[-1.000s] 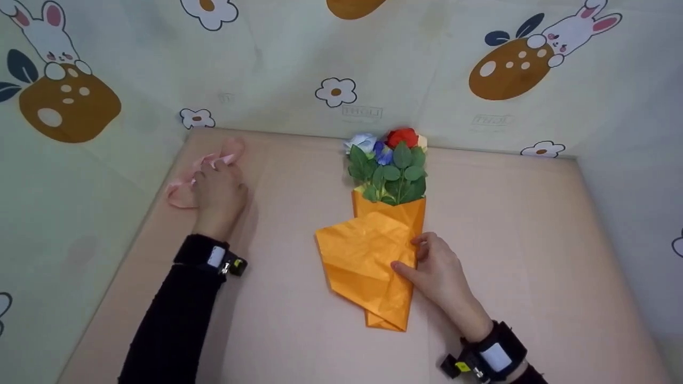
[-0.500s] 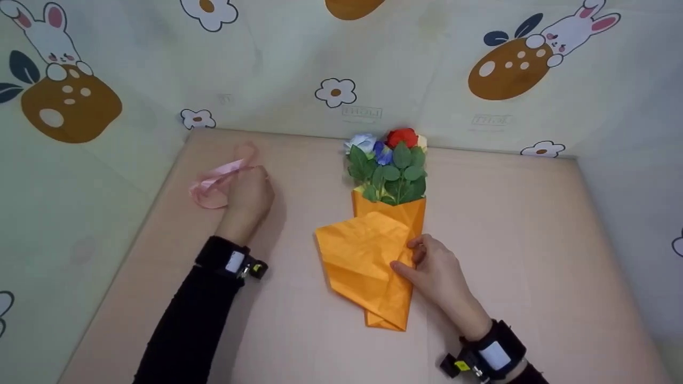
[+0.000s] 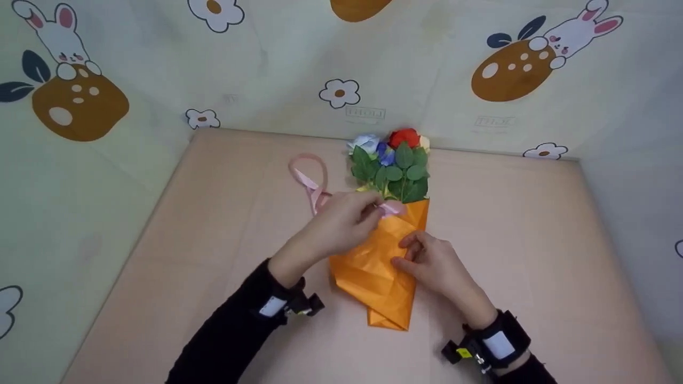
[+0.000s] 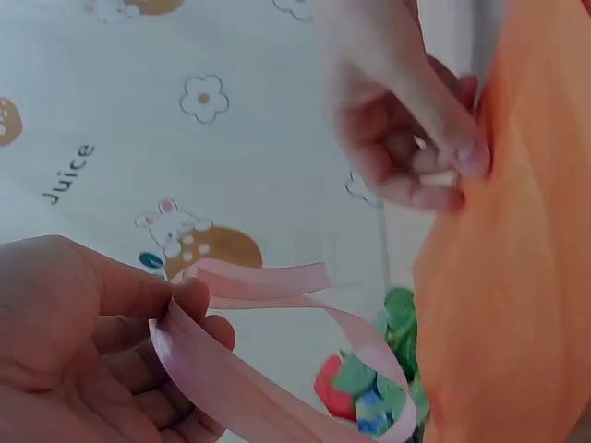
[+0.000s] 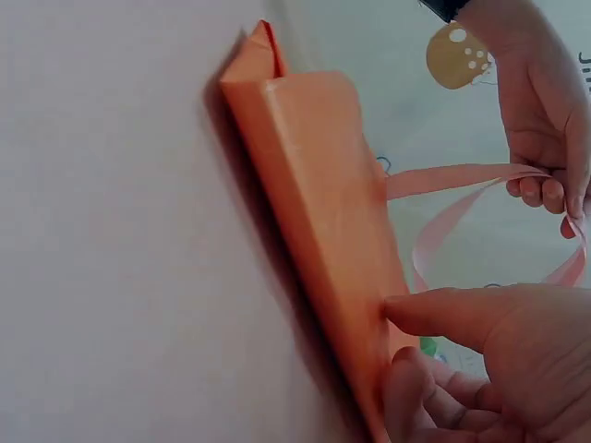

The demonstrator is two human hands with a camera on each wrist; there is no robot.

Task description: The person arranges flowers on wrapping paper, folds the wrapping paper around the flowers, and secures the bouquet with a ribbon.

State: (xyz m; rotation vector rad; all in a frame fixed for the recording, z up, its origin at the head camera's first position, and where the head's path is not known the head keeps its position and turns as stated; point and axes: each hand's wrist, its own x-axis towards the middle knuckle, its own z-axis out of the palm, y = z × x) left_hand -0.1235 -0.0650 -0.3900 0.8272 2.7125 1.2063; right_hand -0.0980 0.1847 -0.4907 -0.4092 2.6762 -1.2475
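Observation:
A bouquet of artificial flowers in orange wrapping paper (image 3: 373, 277) lies on the table. At its top are a red rose (image 3: 404, 138), blue blooms and green leaves (image 3: 395, 173). My left hand (image 3: 344, 224) is over the upper part of the wrap, pinching a pink ribbon (image 4: 222, 374) between thumb and fingertips. One loop of the ribbon hangs left of the bouquet; another bit crosses the paper near the leaves. At the wrap's right edge, my right hand (image 3: 440, 264) holds the paper, thumb on top and fingers curled at the side.
The pinkish tabletop (image 3: 523, 240) extends on both sides of the bouquet. Behind it and to the left rises a pale wall covering (image 3: 277, 64) with printed rabbits and flowers. Both wrists wear black bands with small cameras.
My left hand has carried the ribbon from the table's left side rightward to the top of the wrap. The right hand has stayed at the paper's edge.

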